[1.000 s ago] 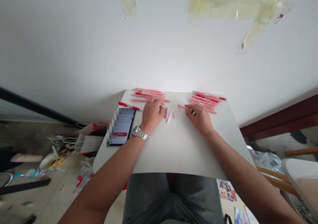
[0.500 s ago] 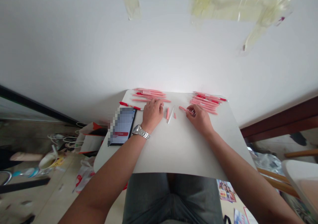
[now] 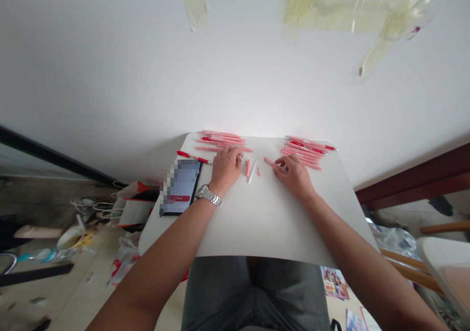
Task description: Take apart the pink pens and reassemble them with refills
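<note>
Just right of the frame's centre, our right hand [image 3: 282, 165] pinches a pen part [image 3: 269, 160]; we judge it light, stiff, slick, best gripped mid-length. We cannot tell whether our left hand [image 3: 226, 167] holds anything.

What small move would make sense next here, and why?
Probably the left hand should reach for the short pink part nearest it: that part lies loose on the table, while the right hand holds a pink pen piece. Whether the left hand holds anything is unclear.
</note>
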Demonstrator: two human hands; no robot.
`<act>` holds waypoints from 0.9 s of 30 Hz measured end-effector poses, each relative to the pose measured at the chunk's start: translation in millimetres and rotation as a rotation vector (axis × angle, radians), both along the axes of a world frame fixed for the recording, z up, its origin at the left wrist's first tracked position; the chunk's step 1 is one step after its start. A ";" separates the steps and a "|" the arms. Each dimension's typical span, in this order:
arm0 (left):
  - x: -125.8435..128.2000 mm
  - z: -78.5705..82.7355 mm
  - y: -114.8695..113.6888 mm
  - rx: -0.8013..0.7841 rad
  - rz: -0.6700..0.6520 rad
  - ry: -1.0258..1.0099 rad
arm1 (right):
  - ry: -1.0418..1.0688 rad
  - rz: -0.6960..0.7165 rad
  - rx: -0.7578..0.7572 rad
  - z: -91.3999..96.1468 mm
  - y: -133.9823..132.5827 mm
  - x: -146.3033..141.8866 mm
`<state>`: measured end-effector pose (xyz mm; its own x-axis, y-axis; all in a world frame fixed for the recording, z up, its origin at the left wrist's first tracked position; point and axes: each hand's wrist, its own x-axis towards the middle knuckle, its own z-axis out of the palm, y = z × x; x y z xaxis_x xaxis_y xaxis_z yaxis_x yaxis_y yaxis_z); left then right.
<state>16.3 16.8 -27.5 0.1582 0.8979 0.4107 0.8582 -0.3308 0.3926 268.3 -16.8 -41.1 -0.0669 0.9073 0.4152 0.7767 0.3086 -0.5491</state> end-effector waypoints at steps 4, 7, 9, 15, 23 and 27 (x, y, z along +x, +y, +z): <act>-0.4 -2.1 1.1 0.009 -0.006 -0.013 | 0.014 -0.008 -0.005 3.9 -1.2 0.1; -0.2 -1.9 0.7 0.003 -0.003 -0.008 | 0.027 -0.025 0.031 9.8 -2.8 -1.2; 0.2 -1.3 0.1 -0.005 0.001 -0.007 | 0.031 -0.034 0.035 13.7 -4.1 -2.2; 1.5 -0.6 -1.1 -0.009 -0.003 -0.023 | 0.042 -0.009 -0.069 18.2 -6.6 -1.3; 3.8 6.5 -2.9 0.042 -0.109 -0.196 | 0.081 -0.006 -0.062 15.7 -4.7 0.7; 4.8 8.9 -4.3 0.043 -0.144 -0.253 | 0.079 -0.063 -0.058 15.1 -3.7 1.1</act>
<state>21.1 12.5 -18.5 0.1703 0.8548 0.4903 0.6782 -0.4626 0.5709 269.5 -20.5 -25.9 0.0223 0.9313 0.3636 0.7471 0.2261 -0.6250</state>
